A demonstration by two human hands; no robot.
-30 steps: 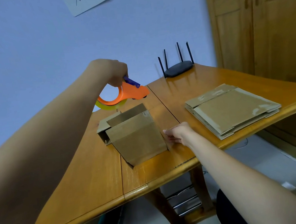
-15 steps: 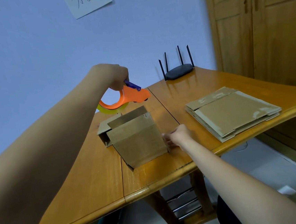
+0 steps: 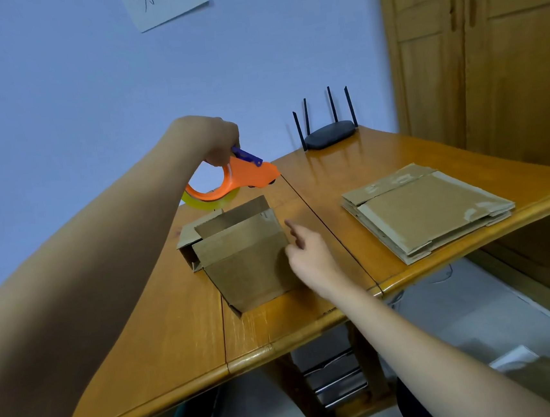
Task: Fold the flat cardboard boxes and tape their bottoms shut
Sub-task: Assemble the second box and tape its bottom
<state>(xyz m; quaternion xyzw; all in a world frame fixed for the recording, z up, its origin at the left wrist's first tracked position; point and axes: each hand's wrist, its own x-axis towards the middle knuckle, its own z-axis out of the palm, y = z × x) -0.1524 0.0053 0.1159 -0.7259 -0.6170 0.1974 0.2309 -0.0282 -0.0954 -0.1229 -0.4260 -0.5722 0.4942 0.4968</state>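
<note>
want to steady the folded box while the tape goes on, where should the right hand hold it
Hold the folded box by its right side wall, coming in from the right where the right hand already is. That wall is flat and exposed, and it leaves the top flaps free for the tape dispenser.

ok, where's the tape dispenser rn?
Head view: the tape dispenser is in the left hand, above the folded box, left of the router.

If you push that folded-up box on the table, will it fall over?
Probably it slides or tips easily: the box looks like thin, empty cardboard, so likely light. It already sits tilted on the table. Its loose top flaps would likely bend when pressed.
</note>
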